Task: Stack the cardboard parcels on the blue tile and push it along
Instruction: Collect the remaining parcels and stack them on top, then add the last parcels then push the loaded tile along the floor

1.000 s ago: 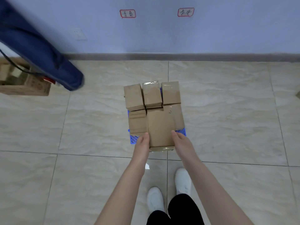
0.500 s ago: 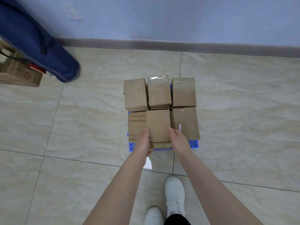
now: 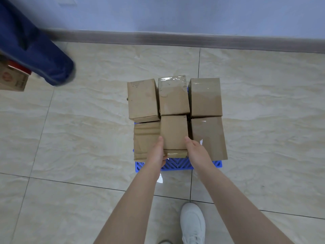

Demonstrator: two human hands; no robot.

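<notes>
A blue tile [image 3: 177, 165] lies on the floor, loaded with several cardboard parcels in two rows. The back row holds three parcels [image 3: 142, 99] side by side. In the front row, the middle parcel [image 3: 174, 132] sits between a left parcel [image 3: 145, 138] and a taped right parcel [image 3: 208, 138]. My left hand [image 3: 157, 153] grips the middle parcel's left side, fingers curled under its near end. My right hand [image 3: 197, 150] grips its right side. Only the tile's near edge shows.
A long dark blue bag [image 3: 35, 53] leans in from the upper left over a printed cardboard box [image 3: 12, 80]. The wall's grey baseboard [image 3: 175, 38] runs just beyond the parcels. My white shoe [image 3: 192, 224] stands behind the tile on beige floor tiles.
The parcel in my hands has come down into the gap in the front row, uncovering the right front parcel. The view has moved closer to the wall.
</notes>
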